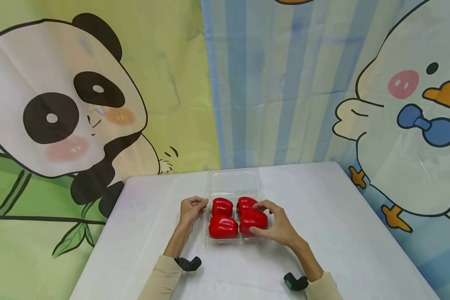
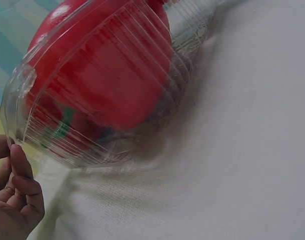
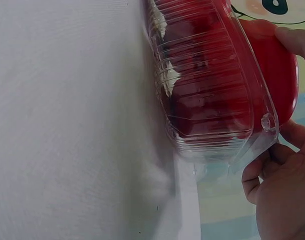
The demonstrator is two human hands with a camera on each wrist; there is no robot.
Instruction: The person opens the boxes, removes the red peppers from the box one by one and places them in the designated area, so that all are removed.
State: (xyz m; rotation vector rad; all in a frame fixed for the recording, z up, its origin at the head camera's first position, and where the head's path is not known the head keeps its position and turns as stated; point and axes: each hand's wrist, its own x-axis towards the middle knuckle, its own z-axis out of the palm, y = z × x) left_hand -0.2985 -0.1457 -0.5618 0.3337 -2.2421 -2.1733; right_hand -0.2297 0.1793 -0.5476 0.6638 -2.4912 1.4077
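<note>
A clear plastic clamshell box (image 1: 233, 241) lies on the table with its lid (image 1: 235, 181) folded back, away from me. Several red bell peppers sit in it, among them one at front left (image 1: 223, 226) and one at back left (image 1: 222, 206). My left hand (image 1: 191, 211) pinches the box's left rim between thumb and finger, seen closely in the left wrist view (image 2: 15, 195). With thumb and fingers spread around it, my right hand (image 1: 279, 223) grips the front right bell pepper (image 1: 253, 221). In the right wrist view this bell pepper (image 3: 280, 70) rises above the box's rim.
The box stands on a white-covered table (image 1: 303, 191). Behind it hangs a cloth backdrop (image 1: 247, 83) printed with a panda and a white bird. Small black devices are strapped at the left wrist (image 1: 188, 263) and right wrist (image 1: 296, 282).
</note>
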